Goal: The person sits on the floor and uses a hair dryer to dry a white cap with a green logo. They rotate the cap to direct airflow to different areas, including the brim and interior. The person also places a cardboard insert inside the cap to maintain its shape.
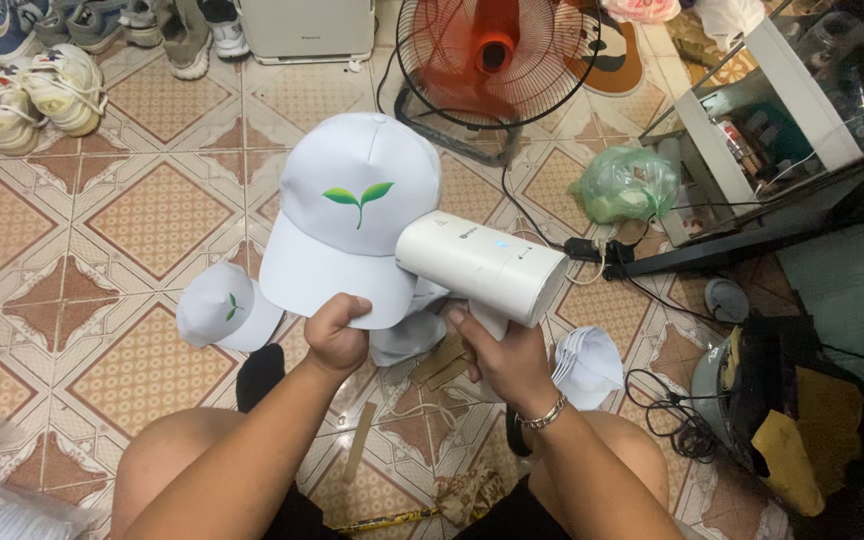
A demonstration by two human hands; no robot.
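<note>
Left hand (335, 335) clamped on the brim of a white cap (347, 210); right hand (500, 355) gripping a white handheld steamer (480, 265) whose nozzle touches the cap's side.

The left hand (337, 335) grips the brim of a white cap (347, 215) with a green sprout emblem, holding it up over the tiled floor (152, 220). The right hand (502, 360) holds a white handheld steamer (482, 265), its nozzle touching the cap's side. A second white cap (222, 308) lies below on the floor. Sneakers (32, 95) sit at the floor's top-left corner, an orange fan (492, 55) at its top edge.
</note>
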